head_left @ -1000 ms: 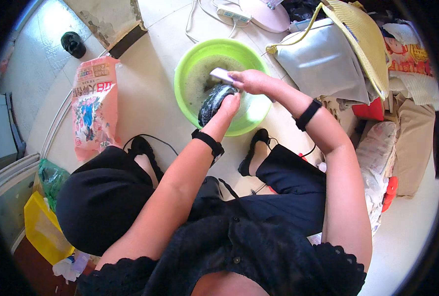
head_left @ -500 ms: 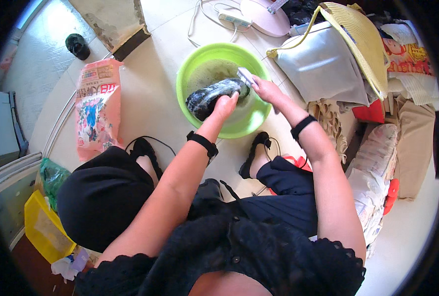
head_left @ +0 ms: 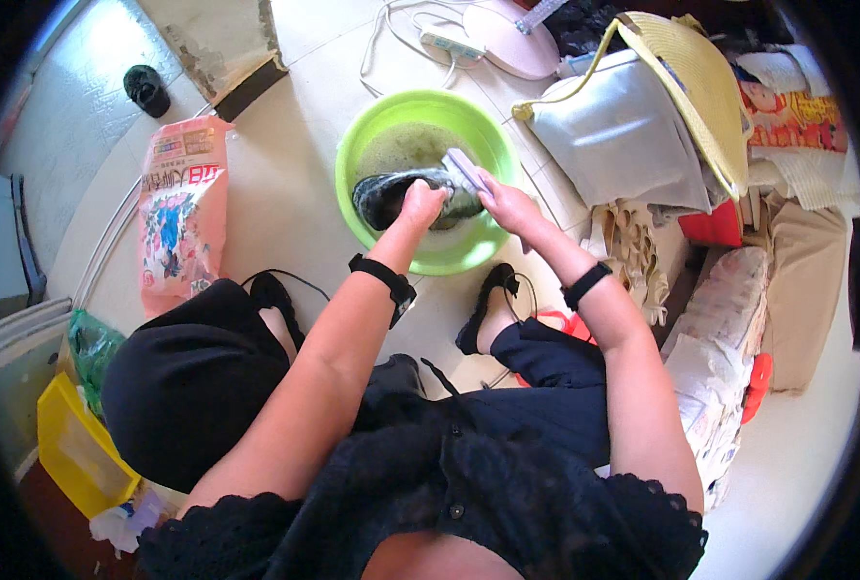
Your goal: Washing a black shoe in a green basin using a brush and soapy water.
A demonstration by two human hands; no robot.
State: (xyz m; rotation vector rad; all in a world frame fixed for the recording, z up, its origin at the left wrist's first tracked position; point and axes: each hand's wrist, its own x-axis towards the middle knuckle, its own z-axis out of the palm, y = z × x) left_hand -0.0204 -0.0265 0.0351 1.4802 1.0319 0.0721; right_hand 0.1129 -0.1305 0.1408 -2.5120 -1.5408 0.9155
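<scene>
1. L hand [head_left: 424, 203] is curled firmly around the mid part of a dark shoe [head_left: 377, 201], near its opening; fingers mostly hidden behind it.
2. R hand [head_left: 507, 205] is closed around a pale brush [head_left: 464, 170], its head at the shoe's R end; can't tell how hard it presses.
3. Shoe is foamy, held sideways over/in the green basin [head_left: 435, 259], w/ cloudy, sudsy water [head_left: 406, 145] behind it.
4. Change: vs. approx. 1 sec ago, shoe has swung from a steep slant to lying nearly level; brush has gone from its upper end to the R end. Prob. means a diff. part is getting scrubbed.
5. Black bands on both wrists: L [head_left: 383, 275], R [head_left: 586, 287].
6. Floor, L: pink bag [head_left: 183, 213] w/ printed characters + floral/blue pic; a second dark shoe [head_left: 146, 91] farther off.
7. Beyond basin: white power strip [head_left: 452, 43], markings too small to read.
8. Far R: red-and-yellow package [head_left: 792, 116], also w/ printed lettering, partly covered.
</scene>
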